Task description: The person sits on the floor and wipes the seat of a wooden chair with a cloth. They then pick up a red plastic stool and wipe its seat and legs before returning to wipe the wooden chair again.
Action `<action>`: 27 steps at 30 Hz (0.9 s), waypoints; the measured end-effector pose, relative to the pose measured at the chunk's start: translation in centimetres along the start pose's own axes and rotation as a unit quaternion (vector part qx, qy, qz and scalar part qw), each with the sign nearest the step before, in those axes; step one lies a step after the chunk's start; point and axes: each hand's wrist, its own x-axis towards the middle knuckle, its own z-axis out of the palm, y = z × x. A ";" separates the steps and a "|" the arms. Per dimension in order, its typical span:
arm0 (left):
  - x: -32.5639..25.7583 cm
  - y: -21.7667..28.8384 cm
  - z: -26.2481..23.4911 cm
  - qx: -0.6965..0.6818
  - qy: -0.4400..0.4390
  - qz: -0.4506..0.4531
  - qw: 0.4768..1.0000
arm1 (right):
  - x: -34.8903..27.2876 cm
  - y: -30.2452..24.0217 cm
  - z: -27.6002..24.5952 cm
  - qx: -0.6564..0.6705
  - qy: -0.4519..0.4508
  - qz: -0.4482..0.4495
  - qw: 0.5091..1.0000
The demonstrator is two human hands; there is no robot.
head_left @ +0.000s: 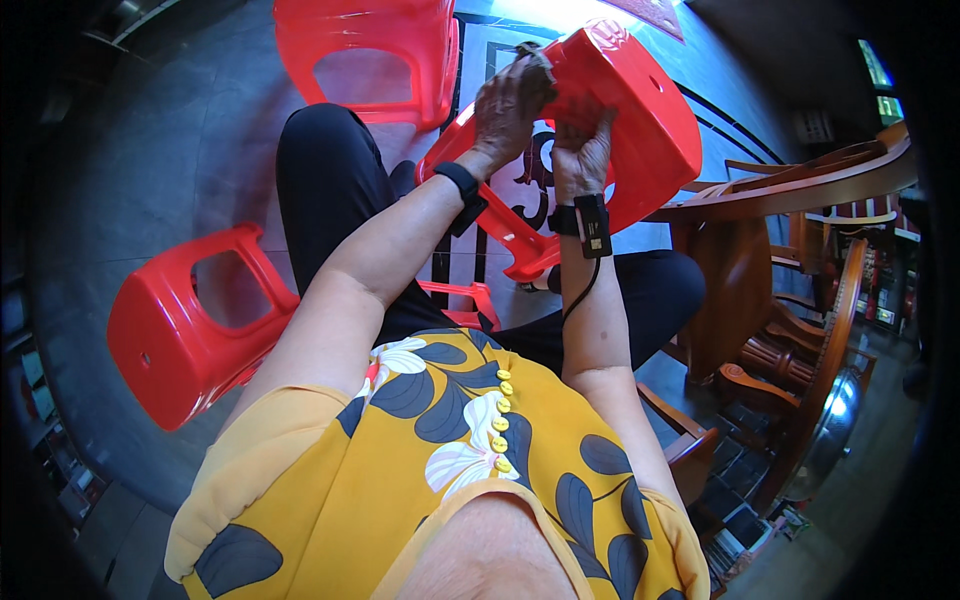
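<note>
A red plastic stool (652, 125) is tipped on its side in front of me, its seat turned to the right. My left hand (508, 108) is closed on a crumpled, dark greyish cloth (538, 62), pressed to the stool's far side near a leg. Under the stool, my right hand (583, 158) grips its edge from within, thumb upward; part of its fingers is in shadow. Both wrists carry black straps, and a small black box sits on the right one.
Another red stool (365, 30) stands at the far left, and one more (200, 325) lies tilted by my left arm. To the right are a brown wooden table (800, 190) and carved wooden chairs (790, 350). Grey tiles (150, 200) with dark patterned lines cover the floor.
</note>
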 end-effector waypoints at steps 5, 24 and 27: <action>-6.4 -5.5 -1.9 0.155 -0.036 0.084 0.984 | 0.4 -0.4 1.1 -0.005 0.019 -0.018 1.000; -9.6 -9.7 -0.3 0.162 0.034 -0.412 0.896 | 1.0 -0.1 0.7 0.018 -0.017 -0.015 1.000; -6.5 -4.3 -0.3 0.077 0.105 -0.278 0.952 | 0.5 0.7 0.1 0.049 -0.007 -0.023 0.999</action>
